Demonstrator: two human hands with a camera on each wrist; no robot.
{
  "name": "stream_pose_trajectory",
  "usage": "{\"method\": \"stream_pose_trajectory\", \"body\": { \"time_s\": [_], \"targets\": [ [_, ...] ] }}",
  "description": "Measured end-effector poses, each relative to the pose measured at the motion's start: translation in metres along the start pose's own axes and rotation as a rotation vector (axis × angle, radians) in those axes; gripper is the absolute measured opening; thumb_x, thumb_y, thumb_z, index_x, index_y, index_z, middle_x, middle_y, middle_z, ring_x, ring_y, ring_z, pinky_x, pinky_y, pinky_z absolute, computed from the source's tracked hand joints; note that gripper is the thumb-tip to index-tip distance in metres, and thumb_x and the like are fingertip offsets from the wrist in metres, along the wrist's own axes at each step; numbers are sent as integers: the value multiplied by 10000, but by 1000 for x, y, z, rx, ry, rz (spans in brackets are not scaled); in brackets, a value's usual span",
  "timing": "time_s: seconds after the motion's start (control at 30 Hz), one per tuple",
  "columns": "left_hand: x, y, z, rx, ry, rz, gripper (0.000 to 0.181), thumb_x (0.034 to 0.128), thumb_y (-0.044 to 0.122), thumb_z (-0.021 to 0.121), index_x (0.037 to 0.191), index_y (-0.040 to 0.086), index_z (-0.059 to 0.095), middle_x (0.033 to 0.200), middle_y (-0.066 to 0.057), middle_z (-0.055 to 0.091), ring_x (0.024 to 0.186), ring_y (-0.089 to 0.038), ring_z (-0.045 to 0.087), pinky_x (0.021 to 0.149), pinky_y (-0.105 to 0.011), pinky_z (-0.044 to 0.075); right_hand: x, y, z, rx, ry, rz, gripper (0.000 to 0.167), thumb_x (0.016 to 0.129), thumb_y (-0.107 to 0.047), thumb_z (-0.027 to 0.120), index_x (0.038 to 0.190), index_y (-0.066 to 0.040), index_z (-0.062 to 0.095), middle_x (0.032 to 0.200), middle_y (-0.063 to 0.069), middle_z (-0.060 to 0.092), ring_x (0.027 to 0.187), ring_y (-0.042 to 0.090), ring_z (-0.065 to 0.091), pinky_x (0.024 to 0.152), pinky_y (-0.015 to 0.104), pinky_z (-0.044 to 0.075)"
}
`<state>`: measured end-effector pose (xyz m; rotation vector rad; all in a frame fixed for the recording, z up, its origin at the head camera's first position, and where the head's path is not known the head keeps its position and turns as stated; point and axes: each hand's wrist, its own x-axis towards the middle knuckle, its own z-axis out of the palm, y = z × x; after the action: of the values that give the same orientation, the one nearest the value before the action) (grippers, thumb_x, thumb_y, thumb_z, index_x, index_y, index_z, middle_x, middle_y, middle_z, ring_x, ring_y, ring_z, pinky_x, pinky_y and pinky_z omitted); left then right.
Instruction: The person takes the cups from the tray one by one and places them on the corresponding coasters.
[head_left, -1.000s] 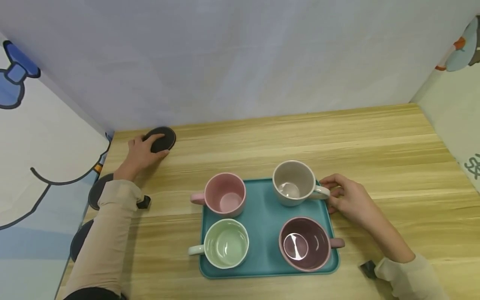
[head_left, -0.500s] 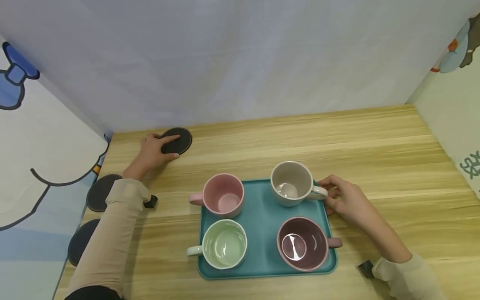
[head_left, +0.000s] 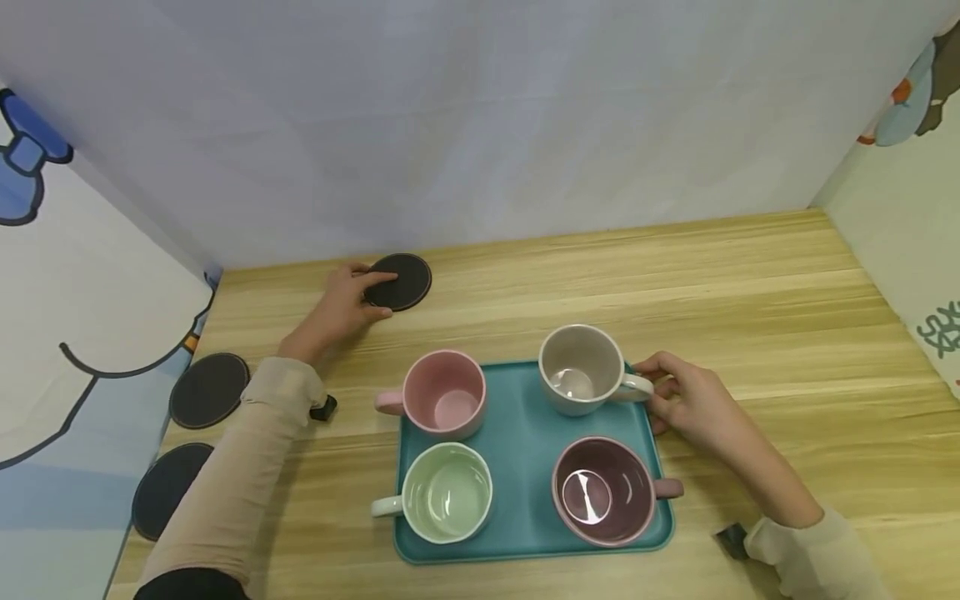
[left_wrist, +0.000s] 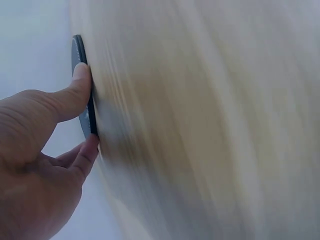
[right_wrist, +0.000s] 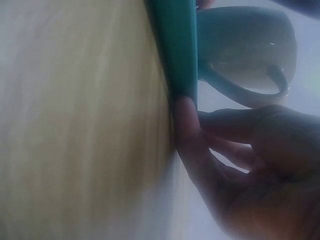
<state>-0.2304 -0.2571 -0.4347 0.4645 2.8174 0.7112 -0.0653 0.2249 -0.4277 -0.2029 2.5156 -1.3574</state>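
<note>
In the head view my left hand [head_left: 341,307] holds a round black coaster [head_left: 405,283] near the table's back edge. A finger lies over its top, and in the left wrist view the thumb [left_wrist: 80,80] and fingers hold its rim, close to the tabletop. My right hand [head_left: 693,404] grips the far right corner of a teal tray [head_left: 525,467], beside the handle of a beige mug [head_left: 581,367]. The tray also bears a pink mug [head_left: 446,392], a pale green mug [head_left: 447,492] and a dark mauve mug [head_left: 603,492]. The mugs stand upright, handles pointing outward.
Two more black coasters lie along the table's left edge, an upper coaster [head_left: 209,390] and a lower coaster [head_left: 168,492] partly behind the left sleeve [head_left: 240,467]. A pale cloth wall [head_left: 480,125] rises behind the wooden table [head_left: 750,292], with printed panels at both sides.
My left hand has moved to the right along the back edge with the coaster. The right hand remains at the tray's corner; the tray and mugs show only a slight shift in view.
</note>
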Motion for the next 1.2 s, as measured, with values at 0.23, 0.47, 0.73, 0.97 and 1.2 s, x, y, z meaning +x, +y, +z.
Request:
{"method": "stream_pose_trajectory", "body": {
  "time_s": [0.23, 0.47, 0.73, 0.97, 1.2],
  "targets": [
    [13, 24, 11, 36, -17, 109, 549, 953, 83, 753, 1472, 35, 578, 1536, -373, 384, 1422, -525, 377, 1161, -651, 384, -1, 1, 2, -1, 7, 1, 370, 939, 94, 602, 1308, 65, 597, 1180, 269, 684, 782, 117, 709, 596, 264, 628],
    [24, 45, 14, 118, -53, 201, 525, 976, 79, 721, 1479, 45, 577, 1558, -321, 412, 1433, -509, 396, 1208, -633, 343, -2, 1, 1, -1, 18, -2, 363, 932, 105, 602, 1293, 70, 604, 1170, 278, 686, 779, 109, 711, 594, 271, 631],
    [36, 73, 22, 169, -121, 240, 459, 1009, 126, 687, 1455, 69, 594, 1607, -240, 426, 1508, -460, 368, 1280, -600, 261, -5, 1, 2, 4, 12, 12, 381, 939, 84, 612, 1319, 61, 598, 1188, 267, 685, 823, 141, 714, 605, 263, 630],
    [49, 92, 32, 183, -102, 409, 276, 984, 53, 692, 1256, 16, 664, 1513, -263, 538, 1436, -455, 487, 1243, -557, 360, -6, 1, 2, 1, 12, 18, 386, 937, 85, 615, 1321, 59, 597, 1192, 266, 687, 825, 140, 713, 608, 259, 629],
    [54, 111, 34, 264, -121, 551, 340, 990, 11, 654, 1326, 66, 668, 1511, -238, 557, 1355, -458, 524, 1168, -545, 436, -7, 1, 2, 5, 8, 12, 389, 939, 78, 615, 1327, 53, 598, 1199, 267, 689, 805, 130, 715, 608, 257, 628]
  ]
}}
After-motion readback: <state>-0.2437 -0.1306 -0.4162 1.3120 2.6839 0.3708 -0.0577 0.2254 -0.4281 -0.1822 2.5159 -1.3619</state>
